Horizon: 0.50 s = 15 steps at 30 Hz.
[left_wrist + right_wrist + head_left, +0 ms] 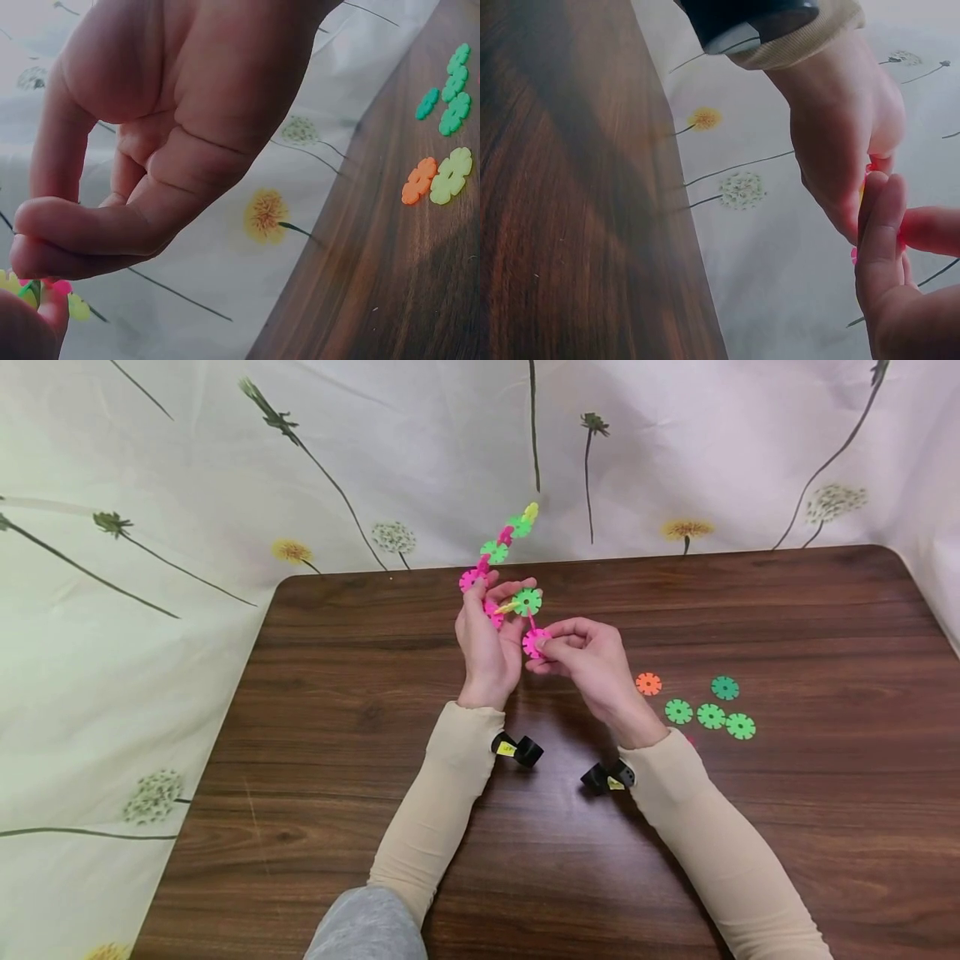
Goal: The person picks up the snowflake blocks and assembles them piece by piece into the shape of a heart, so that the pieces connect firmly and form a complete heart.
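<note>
Two hands of mine are raised above a dark wood bench, joined by one chain of notched discs in pink, green and yellow. My left hand holds the chain between thumb and fingers; one end, tipped in yellow, slants up and away beyond it. The other end crosses in front of my left fingers to a pink disc, which my right hand pinches between thumb and fingers. Lying loose on the bench, beyond my right wrist, are an orange disc, a dark green disc and three light green discs in a row. A white flower-printed cloth hangs behind.
</note>
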### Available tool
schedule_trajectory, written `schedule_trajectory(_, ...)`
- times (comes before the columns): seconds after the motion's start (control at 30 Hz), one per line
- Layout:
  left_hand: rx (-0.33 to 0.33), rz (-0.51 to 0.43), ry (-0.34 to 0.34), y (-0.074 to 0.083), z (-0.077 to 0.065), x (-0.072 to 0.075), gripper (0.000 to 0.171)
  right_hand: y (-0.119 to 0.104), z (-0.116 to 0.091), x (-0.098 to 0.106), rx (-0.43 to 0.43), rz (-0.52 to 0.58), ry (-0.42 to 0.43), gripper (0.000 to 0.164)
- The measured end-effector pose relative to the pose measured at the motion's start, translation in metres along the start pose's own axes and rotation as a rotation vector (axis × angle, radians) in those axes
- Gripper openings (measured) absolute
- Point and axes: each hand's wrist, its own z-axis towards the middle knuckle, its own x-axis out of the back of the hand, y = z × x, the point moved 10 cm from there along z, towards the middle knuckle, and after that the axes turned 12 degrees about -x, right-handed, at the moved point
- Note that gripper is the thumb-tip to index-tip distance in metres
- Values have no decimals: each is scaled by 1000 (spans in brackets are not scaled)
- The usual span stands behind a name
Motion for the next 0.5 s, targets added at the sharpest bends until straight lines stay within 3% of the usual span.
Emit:
schedule_trajectory(0.3,16,21,-2,-4,-2,-2,24,-1,0,5,7,-7,39,42)
schedule_trajectory(0.5,27,22,-40,0,-1,-3,22,-2,0,-1,-2,3,-13,42)
